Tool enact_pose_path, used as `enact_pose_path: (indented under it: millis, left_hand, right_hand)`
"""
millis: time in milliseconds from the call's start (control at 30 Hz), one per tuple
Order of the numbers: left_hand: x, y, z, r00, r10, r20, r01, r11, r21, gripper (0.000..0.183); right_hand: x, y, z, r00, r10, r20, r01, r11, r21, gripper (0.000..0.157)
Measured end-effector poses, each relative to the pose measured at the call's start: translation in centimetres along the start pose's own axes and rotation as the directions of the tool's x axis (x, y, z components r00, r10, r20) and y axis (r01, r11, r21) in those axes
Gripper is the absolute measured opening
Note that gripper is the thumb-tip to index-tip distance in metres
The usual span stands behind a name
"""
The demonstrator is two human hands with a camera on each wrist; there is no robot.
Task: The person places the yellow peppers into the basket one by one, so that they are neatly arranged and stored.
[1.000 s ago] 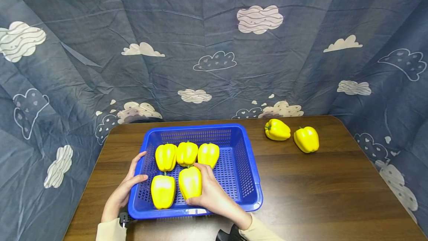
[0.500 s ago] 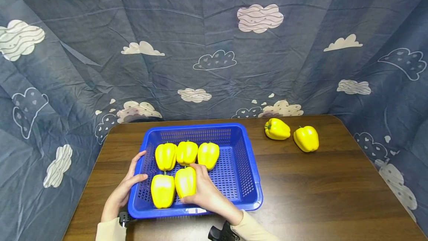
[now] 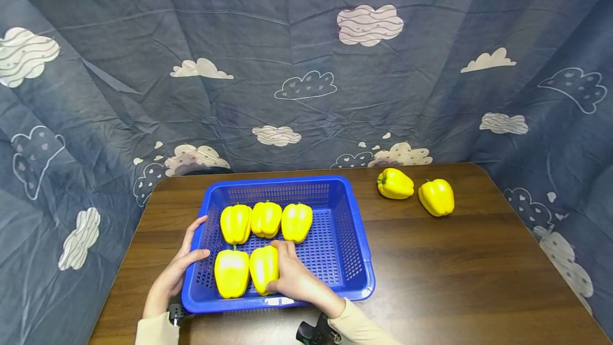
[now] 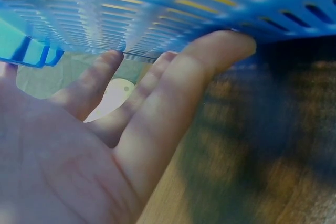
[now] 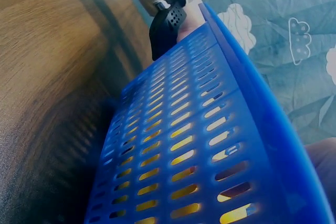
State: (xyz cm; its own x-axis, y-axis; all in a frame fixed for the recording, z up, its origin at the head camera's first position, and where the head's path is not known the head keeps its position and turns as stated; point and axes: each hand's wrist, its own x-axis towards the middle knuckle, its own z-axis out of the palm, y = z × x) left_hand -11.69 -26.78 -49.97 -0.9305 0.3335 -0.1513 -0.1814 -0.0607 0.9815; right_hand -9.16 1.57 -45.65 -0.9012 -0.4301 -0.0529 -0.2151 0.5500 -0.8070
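Yellow pepper (image 3: pixel 263 270) in basket (image 3: pixel 323 249) on wooden table (image 3: pixel 455 276), cloud-patterned cloth (image 3: pixel 306 20) behind.

Cream sleeves (image 3: pixel 157 330) — black wrist-worn devices (image 3: pixel 317 331), one finely perforated.

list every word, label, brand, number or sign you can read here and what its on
None can be read.
Yellow peppers: no lettering visible.
Blue basket: none readable; the pale patch on its near rim could be label or glare.
Curtain: cloud pictures, no letters.
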Motion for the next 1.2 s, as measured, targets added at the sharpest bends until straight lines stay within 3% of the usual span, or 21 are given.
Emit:
enact_pose_path:
  millis: [433, 733, 1067, 1200]
  left_hand:
    - [0.1, 0.0, 0.1, 1.000, 0.026, 0.013, -0.026, 1.000, -0.007, 0.068]
    - [0.0, 0.0, 0.1, 1.000, 0.009, 0.000, -0.009, 1.000, 0.000, 0.068]
    - [-0.2, -0.1, 0.1, 1.000, 0.011, -0.002, -0.011, 1.000, 0.013, 0.068]
    - [-0.1, -0.1, 0.1, 1.000, 0.004, -0.004, -0.003, 1.000, 0.013, 0.068]
  right_hand:
    - [-0.1, -0.2, -0.5, 1.000, 0.004, -0.004, -0.004, 1.000, -0.003, 0.071]
    - [-0.7, 0.1, -1.5, 1.000, -0.012, -0.020, 0.014, 0.997, 0.070, 0.065]
    - [-2.2, 1.1, -4.9, 0.997, -0.040, -0.067, 0.057, 0.960, 0.275, 0.059]
    - [-2.6, 1.9, -6.4, 0.995, -0.041, -0.092, 0.067, 0.952, 0.299, 0.057]
